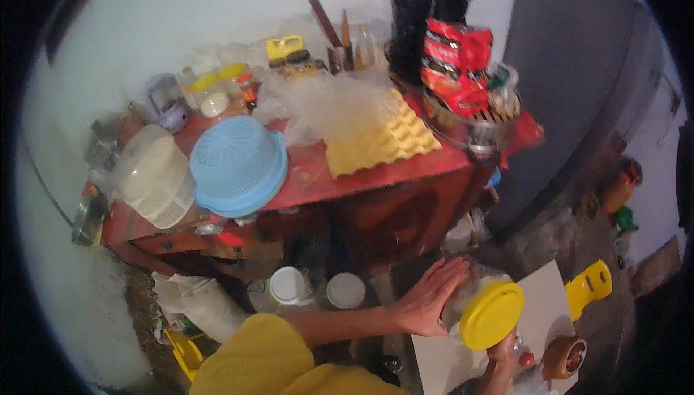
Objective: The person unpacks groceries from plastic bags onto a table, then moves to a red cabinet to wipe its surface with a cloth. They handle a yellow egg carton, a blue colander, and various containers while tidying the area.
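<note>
My left hand (434, 297) grips the side of a clear jar (455, 308) with a yellow screw lid (492, 315). The jar is tilted, its lid facing up towards me. My right hand (503, 349) supports it from the lower side, with its fingers mostly hidden behind the lid. Beneath the jar lies a pale flat board (542, 297). A brown round bowl (564, 357), holding something dark, stands on its right part. A small red round item (526, 359) sits between that bowl and my right wrist.
A red table (303, 183) bears a blue plastic basket (238, 164), a cream lidded container (154, 178), a yellow egg tray (374, 151) and a red packet (458, 67). Two white-lidded containers (287, 285) stand below. A yellow plastic chair part (588, 286) rises beyond the board.
</note>
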`<state>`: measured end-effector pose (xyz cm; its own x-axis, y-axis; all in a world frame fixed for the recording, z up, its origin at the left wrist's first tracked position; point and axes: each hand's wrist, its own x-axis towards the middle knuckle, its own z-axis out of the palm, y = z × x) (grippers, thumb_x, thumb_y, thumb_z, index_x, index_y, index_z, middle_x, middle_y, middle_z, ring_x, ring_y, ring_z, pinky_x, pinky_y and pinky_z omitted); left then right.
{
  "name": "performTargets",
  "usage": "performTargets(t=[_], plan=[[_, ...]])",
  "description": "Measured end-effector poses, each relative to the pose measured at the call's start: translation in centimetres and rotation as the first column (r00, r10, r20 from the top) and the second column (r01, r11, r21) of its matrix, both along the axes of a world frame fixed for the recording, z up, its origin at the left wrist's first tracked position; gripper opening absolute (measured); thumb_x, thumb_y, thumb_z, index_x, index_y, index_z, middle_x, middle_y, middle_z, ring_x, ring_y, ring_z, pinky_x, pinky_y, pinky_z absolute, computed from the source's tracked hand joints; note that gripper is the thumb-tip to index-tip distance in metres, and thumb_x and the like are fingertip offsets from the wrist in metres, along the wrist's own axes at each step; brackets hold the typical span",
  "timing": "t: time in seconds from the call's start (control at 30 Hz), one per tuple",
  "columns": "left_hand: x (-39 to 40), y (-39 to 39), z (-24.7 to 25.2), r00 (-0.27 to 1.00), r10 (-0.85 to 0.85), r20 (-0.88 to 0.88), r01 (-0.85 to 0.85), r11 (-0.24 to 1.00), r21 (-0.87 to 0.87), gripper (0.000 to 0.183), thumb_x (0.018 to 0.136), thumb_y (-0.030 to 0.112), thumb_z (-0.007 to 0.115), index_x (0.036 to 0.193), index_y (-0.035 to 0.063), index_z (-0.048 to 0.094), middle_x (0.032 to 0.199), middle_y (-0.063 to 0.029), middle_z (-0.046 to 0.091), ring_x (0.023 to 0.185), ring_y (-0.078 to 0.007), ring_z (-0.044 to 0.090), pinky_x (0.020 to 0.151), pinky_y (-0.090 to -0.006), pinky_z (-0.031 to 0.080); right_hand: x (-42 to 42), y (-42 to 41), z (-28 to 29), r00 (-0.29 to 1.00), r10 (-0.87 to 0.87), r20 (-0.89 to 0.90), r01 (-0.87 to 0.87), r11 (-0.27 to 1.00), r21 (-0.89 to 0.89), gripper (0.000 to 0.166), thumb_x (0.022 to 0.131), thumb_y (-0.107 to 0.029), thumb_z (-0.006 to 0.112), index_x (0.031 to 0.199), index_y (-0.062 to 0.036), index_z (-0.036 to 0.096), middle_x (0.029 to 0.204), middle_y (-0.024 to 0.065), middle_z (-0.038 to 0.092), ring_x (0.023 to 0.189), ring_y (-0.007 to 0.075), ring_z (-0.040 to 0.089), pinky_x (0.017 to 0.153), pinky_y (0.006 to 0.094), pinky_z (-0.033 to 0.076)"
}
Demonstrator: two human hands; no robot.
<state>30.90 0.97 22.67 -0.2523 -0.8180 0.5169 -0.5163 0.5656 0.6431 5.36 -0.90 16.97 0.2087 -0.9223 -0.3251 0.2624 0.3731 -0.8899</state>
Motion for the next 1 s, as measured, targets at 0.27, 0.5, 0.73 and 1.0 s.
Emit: performTargets(t=[0.27, 0.5, 0.73, 1.0], plan=[[16.6, -1.5, 10.4, 0.977, 0.203, 0.07, -0.163, 0.911, -0.379, 0.113, 0.054, 0.03, 0.084, 0.142, 0.0032, 0.019, 0.147, -0.0212, 0.025, 0.138, -0.0371, 0.023, 0.113, -0.0514, 0.017, 18.5, -3.9, 12.7, 0.925, 0.133, 0.357, -0.028, 0.958, -0.285, 0.062, 0.094, -0.057, 0.038, 0.139, -0.0141, 0.037, 0.133, 0.0061, 0.049, 0.117, 0.0256, 0.053, 0.099, 0.0445, 0.044], [34.1, 1.3, 21.8, 0.701, 0.66, 0.27, -0.53, 0.735, -0.422, 0.108, 0.05, 0.027, 0.085, 0.142, 0.0145, 0.029, 0.136, -0.0189, 0.041, 0.124, -0.0381, 0.043, 0.101, -0.0507, 0.036, 39.9, -7.7, 20.5, 0.704, 0.521, 0.483, -0.212, 0.802, -0.558, 0.068, 0.093, -0.062, 0.034, 0.144, -0.0188, 0.029, 0.145, 0.0053, 0.037, 0.131, 0.0253, 0.04, 0.107, 0.0464, 0.033], [50.8, 0.0, 22.7, 0.71, 0.701, 0.064, -0.657, 0.692, -0.3, 0.11, 0.052, 0.022, 0.087, 0.142, 0.0081, 0.026, 0.136, -0.0191, 0.044, 0.123, -0.0331, 0.047, 0.102, -0.0414, 0.039, 60.6, -11.3, 24.8, 0.48, 0.815, 0.324, -0.509, 0.559, -0.654, 0.071, 0.091, -0.064, 0.035, 0.145, -0.0175, 0.027, 0.145, 0.0089, 0.036, 0.131, 0.0284, 0.038, 0.104, 0.0492, 0.035], [61.8, 0.5, 15.2, 0.615, 0.76, -0.21, -0.757, 0.644, 0.109, 0.115, 0.044, 0.014, 0.09, 0.14, 0.0011, 0.029, 0.133, -0.0163, 0.048, 0.125, -0.0287, 0.045, 0.106, -0.0378, 0.036, 75.3, -16.9, 16.4, 0.422, 0.907, 0.015, -0.819, 0.388, -0.423, 0.068, 0.093, -0.056, 0.042, 0.146, -0.0165, 0.024, 0.145, 0.0106, 0.029, 0.12, 0.0296, 0.045, 0.097, 0.0452, 0.043]])
